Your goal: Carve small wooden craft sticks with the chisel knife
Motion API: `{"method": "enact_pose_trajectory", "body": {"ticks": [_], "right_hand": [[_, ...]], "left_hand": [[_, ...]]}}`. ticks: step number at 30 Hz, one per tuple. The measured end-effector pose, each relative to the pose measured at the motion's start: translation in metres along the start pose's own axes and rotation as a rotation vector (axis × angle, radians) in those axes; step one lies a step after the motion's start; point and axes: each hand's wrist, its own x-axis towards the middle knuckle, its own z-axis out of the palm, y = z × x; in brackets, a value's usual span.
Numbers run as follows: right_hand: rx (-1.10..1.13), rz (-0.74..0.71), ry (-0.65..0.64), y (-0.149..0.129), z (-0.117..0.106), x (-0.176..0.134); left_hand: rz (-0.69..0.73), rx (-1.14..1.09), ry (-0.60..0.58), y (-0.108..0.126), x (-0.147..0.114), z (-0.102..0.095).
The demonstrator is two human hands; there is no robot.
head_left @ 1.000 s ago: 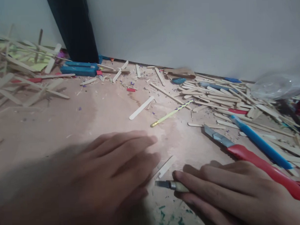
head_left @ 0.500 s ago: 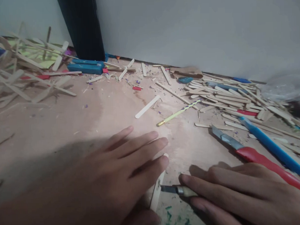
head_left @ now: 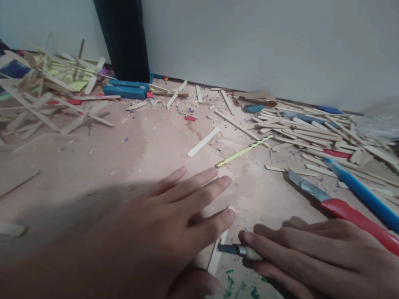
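Note:
A pale wooden craft stick (head_left: 216, 256) lies on the tabletop under my left hand (head_left: 176, 229). The index fingertip presses near its upper end and the thumb is by its lower part, while the other fingers stretch out over the table. My right hand (head_left: 314, 254) grips a small carving chisel (head_left: 231, 249) by its light wooden handle, mostly hidden in the fingers. The chisel's dark blade tip touches the stick's right side at a small dark notch. Just beyond the right hand lies a red-handled cutter knife (head_left: 345, 210), beside a blue pen-like tool (head_left: 368, 196).
A yellow patterned pencil (head_left: 243, 151) and a loose craft stick (head_left: 203, 142) lie ahead. Many sticks form a pile (head_left: 316, 130) at right. Crossed stick pieces (head_left: 34, 107) stand at left, near a blue block (head_left: 127, 88). A wall with a dark post (head_left: 126, 38) closes the back.
The whole view has shifted slightly, so things appear farther right. Both hands keep nearly the same hold, with the chisel tip still against the craft stick.

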Motion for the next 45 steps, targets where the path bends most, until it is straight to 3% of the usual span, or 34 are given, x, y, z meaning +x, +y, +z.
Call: {"method": "enact_pose_trajectory", "body": {"ticks": [5,9,17,31,36,40,45], "right_hand": [[0.002,-0.011,0.075,-0.003,0.001,0.001],[-0.034,0.001,0.033,-0.007,0.002,0.001],[-0.054,-0.064,0.068,-0.003,0.003,0.001],[0.059,0.017,0.095,-0.007,0.003,-0.007],[0.005,0.003,0.001,-0.007,0.001,-0.001],[-0.022,-0.025,0.035,-0.006,0.001,-0.002],[-0.016,-0.033,-0.021,-0.001,0.001,-0.010]], "left_hand": [[0.016,-0.019,-0.008,-0.002,0.001,-0.003],[0.032,0.006,-0.039,-0.003,0.002,-0.004],[-0.013,-0.037,-0.047,0.000,0.004,-0.009],[0.003,-0.048,-0.042,-0.001,0.006,-0.007],[0.008,-0.048,0.002,-0.001,0.002,-0.002],[-0.045,-0.010,0.021,-0.002,-0.006,0.002],[-0.067,-0.007,-0.001,-0.003,-0.009,0.005]]}}
